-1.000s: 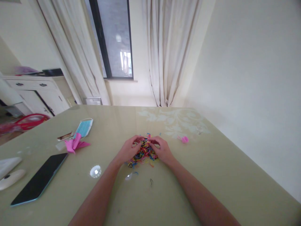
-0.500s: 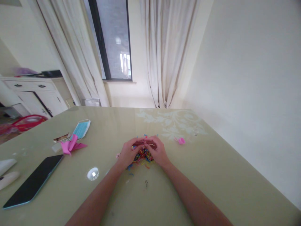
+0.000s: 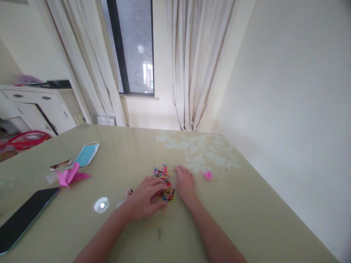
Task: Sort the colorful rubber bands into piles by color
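Note:
A heap of small, many-coloured bands, seemingly rubber bands (image 3: 163,171), lies mid-table. Over its left and front part my left hand (image 3: 148,193) is spread, thumb apart from the curved fingers, covering some of the bands. Along the heap's right edge my right hand (image 3: 185,182) rests palm down, fingers stretched forward and nothing seen in them. A single dark band (image 3: 160,233) lies by itself nearer to me. Left of my left hand is a small pinkish item (image 3: 128,191), too small to make out.
To the left are a pink folded-paper piece (image 3: 71,176), a blue face mask (image 3: 87,155), a narrow brown wrapper (image 3: 60,165), a dark-screened phone (image 3: 27,215) and a clear round object (image 3: 101,205). A small pink ring-like item (image 3: 207,175) lies right of my right hand.
My hands were together over the heap with fingertips pinched. They have parted: the left lies over the heap, the right flat beside it. The heap looks narrower, and the view has shifted slightly.

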